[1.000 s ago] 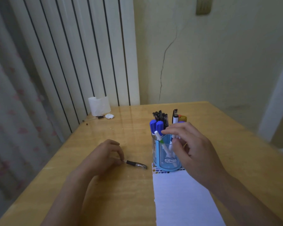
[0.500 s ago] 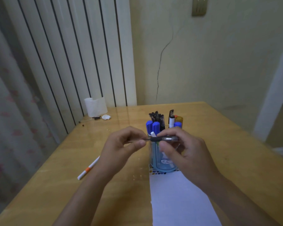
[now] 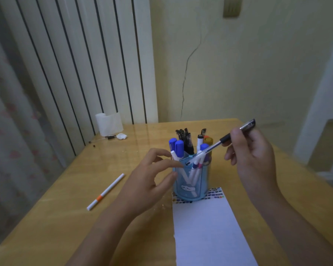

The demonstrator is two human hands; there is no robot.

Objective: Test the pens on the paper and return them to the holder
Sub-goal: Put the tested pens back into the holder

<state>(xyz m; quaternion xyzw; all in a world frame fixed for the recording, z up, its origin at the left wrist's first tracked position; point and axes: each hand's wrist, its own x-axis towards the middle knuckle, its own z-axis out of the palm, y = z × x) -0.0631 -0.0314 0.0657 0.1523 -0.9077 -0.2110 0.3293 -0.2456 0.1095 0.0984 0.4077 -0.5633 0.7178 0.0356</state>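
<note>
Head view: black ballpoint pen [image 3: 219,143] held in the air by right hand [image 3: 252,152], fingers and thumb pinched on its dark rubber section, silver end up and to the right, tip slanting down-left to just above the rim of the pen holder [image 3: 190,181]. Pen holder is a translucent blue cup standing upright on the far end of the paper [image 3: 210,231], a cloud sticker on its front. Inside it: two blue-capped markers [image 3: 176,148], several black pens [image 3: 185,139], a white marker with black cap, a yellow-capped one, and thin white fineliners leaning crosswise. Left hand [image 3: 148,181] is just beside the holder's left side, fingers relaxed and loosely spread, holding nothing; whether the thumb touches the cup wall I cannot tell. Paper is white, lying lengthwise toward the camera, with a row of small coloured swatches along its far edge under and beside the holder. On the wooden worktop [image 3: 85,227] to the left, well apart from the holder, lies a white pen with an orange band [image 3: 106,191], diagonal. Far left corner: a white paper roll [image 3: 109,123], a small crumpled white wad [image 3: 122,136] and a small dark item beside it. Behind: ribbed white panel, cracked wall.
</note>
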